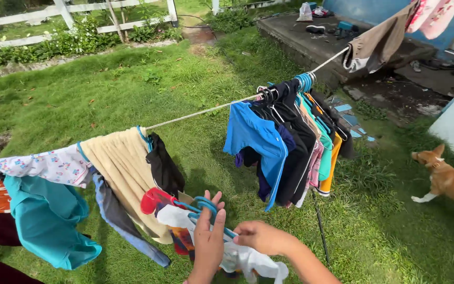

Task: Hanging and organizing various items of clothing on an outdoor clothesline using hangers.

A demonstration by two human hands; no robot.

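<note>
Nearest the camera, the left hand [209, 239] rises palm-away with its fingers closed around the hooks of a bunch of blue plastic hangers [202, 206], thumb side turned toward the clothesline [200, 112]. The right hand [261, 236] comes in from the lower right and pinches the white garment [248, 260] that hangs from one of those hangers, fingers together on the cloth just below the hanger's shoulder. The hangers lie directly above and slightly left of the left hand's grip, their long axis running low-right to high-left, hooks pointing up toward the clothesline; the left hand is the nearer one to the hooks, the right hand sits lower, on the fabric. A red garment [156, 200] dangles from the same bunch.

Just beyond, hung on the clothesline, are a tan cloth [124, 168], a black garment [164, 168], a floral-print top [45, 165] and a teal shirt [48, 221]. Further right along the clothesline a dense cluster of hung clothes begins with a blue shirt [256, 142]. To the right of the clothesline a tan dog [450, 184] stands on the grass [106, 89]; beyond the clothesline a white fence [69, 13] runs.
</note>
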